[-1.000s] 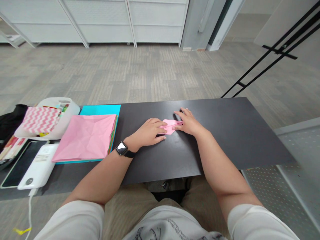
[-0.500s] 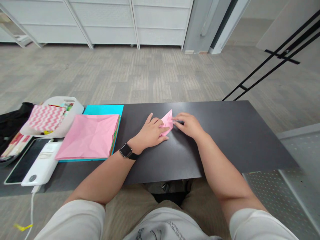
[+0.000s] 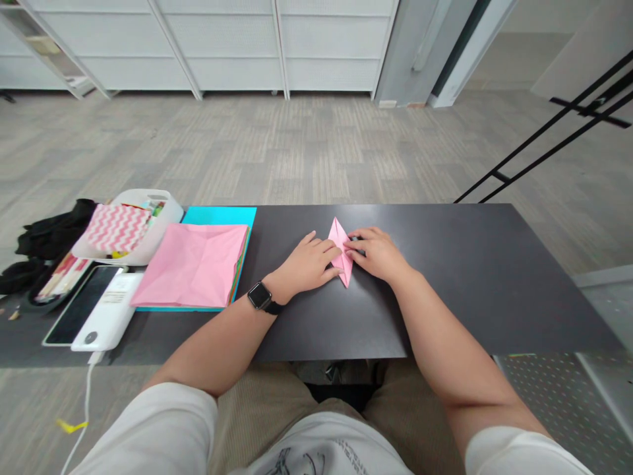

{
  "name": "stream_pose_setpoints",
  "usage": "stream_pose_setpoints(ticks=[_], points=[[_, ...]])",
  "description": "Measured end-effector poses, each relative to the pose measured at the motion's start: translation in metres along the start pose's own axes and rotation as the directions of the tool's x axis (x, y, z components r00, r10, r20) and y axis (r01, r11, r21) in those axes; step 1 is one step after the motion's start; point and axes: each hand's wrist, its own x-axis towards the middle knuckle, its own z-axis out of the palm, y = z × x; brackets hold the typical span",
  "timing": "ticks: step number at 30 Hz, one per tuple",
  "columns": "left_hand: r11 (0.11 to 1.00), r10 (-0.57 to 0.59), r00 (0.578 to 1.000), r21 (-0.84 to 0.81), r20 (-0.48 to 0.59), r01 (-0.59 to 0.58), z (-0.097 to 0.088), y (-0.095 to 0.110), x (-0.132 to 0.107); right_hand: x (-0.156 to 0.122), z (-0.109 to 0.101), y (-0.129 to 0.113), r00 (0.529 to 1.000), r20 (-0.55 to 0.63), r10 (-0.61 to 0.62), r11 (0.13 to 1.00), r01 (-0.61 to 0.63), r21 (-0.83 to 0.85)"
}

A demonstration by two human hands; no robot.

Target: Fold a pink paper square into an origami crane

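Observation:
A small piece of folded pink paper (image 3: 339, 232), shaped like a narrow diamond, lies on the dark table with one point toward the far edge. My left hand (image 3: 311, 262), a black watch (image 3: 259, 295) on its wrist, holds the paper's left side, with the fingers bent over it and the thumb near the lower point. From the right, my right hand (image 3: 378, 254) grips the opposite edge with its fingertips. Both hands partly cover the middle of the paper.
Left on the dark table (image 3: 459, 284) lie creased pink sheets (image 3: 192, 264) over a blue sheet (image 3: 217, 215). Beyond them are a white basket (image 3: 168, 221) with a zigzag-patterned pouch, a phone (image 3: 82, 307) and a white power bank (image 3: 109, 313) with its cable hanging off the front edge.
The folded paper now stands more upright in view, and its lower point shows. My left hand has drawn back to its left side. The whole view has shifted slightly left.

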Motion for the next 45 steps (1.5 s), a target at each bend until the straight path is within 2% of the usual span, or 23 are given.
stream_pose_setpoints(ticks=[5, 10, 14, 21, 24, 27, 30, 37, 45], points=[[0.994, 0.058, 0.997, -0.085, -0.042, -0.061, 0.002, 0.001, 0.002, 0.002, 0.006, 0.008, 0.999, -0.022, 0.046, 0.999, -0.046, 0.000], [0.990, 0.103, 0.989, -0.090, -0.103, -0.113, 0.003, -0.007, 0.001, 0.004, 0.011, 0.015, 0.999, -0.027, 0.018, 0.999, -0.017, 0.050], [0.985, 0.116, 0.990, -0.121, -0.075, -0.125, 0.010, -0.017, 0.004, 0.006, 0.014, 0.017, 0.999, -0.039, -0.005, 0.997, 0.008, 0.072], [0.995, 0.062, 0.997, -0.082, -0.039, -0.065, 0.011, -0.019, 0.006, 0.007, 0.007, 0.014, 0.991, -0.131, 0.035, 0.990, -0.017, 0.139], [0.998, 0.037, 0.998, -0.057, -0.049, -0.040, 0.010, -0.016, 0.004, 0.005, 0.001, 0.011, 0.994, -0.113, -0.007, 0.983, 0.027, 0.181], [0.999, 0.015, 0.995, -0.042, -0.100, -0.019, 0.011, -0.013, 0.003, 0.004, -0.002, 0.008, 0.995, -0.041, -0.087, 0.974, 0.094, 0.204], [0.999, 0.011, 0.995, -0.039, -0.098, -0.015, 0.011, -0.012, 0.003, 0.002, -0.001, 0.006, 0.991, 0.024, -0.134, 0.972, 0.127, 0.196], [0.996, -0.040, 0.998, -0.084, -0.056, 0.036, 0.008, -0.009, 0.006, 0.002, 0.004, 0.007, 0.991, -0.004, -0.131, 0.974, 0.130, 0.186], [0.975, -0.149, 0.983, -0.180, -0.109, 0.128, 0.019, -0.014, 0.009, 0.004, 0.008, 0.009, 0.994, -0.011, -0.109, 0.966, 0.108, 0.236]])
